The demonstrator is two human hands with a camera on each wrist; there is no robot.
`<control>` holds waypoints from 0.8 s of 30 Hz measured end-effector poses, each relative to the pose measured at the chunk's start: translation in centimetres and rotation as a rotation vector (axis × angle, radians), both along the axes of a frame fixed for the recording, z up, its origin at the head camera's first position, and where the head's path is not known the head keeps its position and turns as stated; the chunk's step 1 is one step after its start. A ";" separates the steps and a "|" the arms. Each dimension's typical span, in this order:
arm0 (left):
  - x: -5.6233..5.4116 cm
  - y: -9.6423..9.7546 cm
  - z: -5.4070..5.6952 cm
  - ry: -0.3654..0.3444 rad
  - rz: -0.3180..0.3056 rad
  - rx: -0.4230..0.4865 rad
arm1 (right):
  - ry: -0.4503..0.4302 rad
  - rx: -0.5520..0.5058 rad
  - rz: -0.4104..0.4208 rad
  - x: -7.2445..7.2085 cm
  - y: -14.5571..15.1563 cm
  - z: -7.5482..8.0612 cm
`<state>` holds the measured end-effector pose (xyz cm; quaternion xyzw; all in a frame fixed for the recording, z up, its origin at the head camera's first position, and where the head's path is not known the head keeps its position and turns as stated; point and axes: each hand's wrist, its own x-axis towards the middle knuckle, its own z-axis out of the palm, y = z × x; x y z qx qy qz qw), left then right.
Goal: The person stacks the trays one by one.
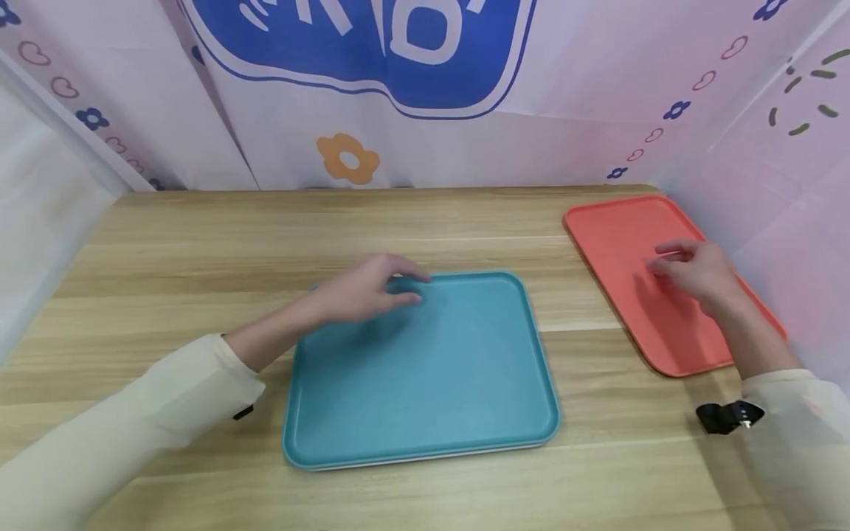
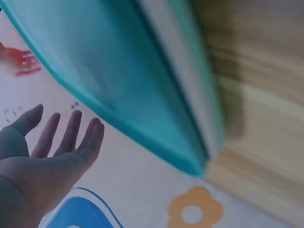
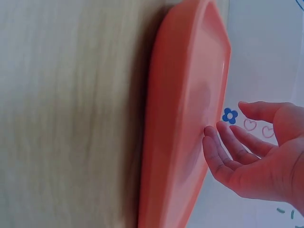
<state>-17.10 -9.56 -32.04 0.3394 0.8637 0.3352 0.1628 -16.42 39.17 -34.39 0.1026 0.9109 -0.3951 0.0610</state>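
Observation:
A blue-teal tray (image 1: 438, 383) lies in the middle of the wooden table, and the left wrist view shows a white edge (image 2: 183, 71) and another teal edge beneath it, like trays stacked together. Over its far left part hovers my left hand (image 1: 361, 287), fingers loosely spread and holding nothing; its palm (image 2: 52, 175) shows bare in the left wrist view. At the right a red tray (image 1: 637, 280) lies at a slant. My right hand (image 1: 697, 273) is above it with relaxed, slightly bent fingers (image 3: 237, 147) and nothing between them.
Behind the wooden table (image 1: 199, 243) hangs a white printed cloth (image 1: 564, 140) with a blue sign and an orange flower (image 1: 348, 158). Another cloth wall (image 1: 783, 221) rises along the right side, close beside the red tray. A black strap (image 1: 730, 417) hangs at the right sleeve.

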 end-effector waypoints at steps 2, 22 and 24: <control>0.0 1.0 0.2 0.012 -0.060 -0.036 | -0.005 0.002 -0.012 0.0 0.4 0.0; 0.0 8.0 1.2 0.336 -0.312 -0.343 | 0.020 0.047 -0.156 -0.1 2.8 -0.3; 0.1 8.4 1.2 0.381 -0.346 -0.400 | 0.016 0.075 -0.168 -0.1 3.0 -0.2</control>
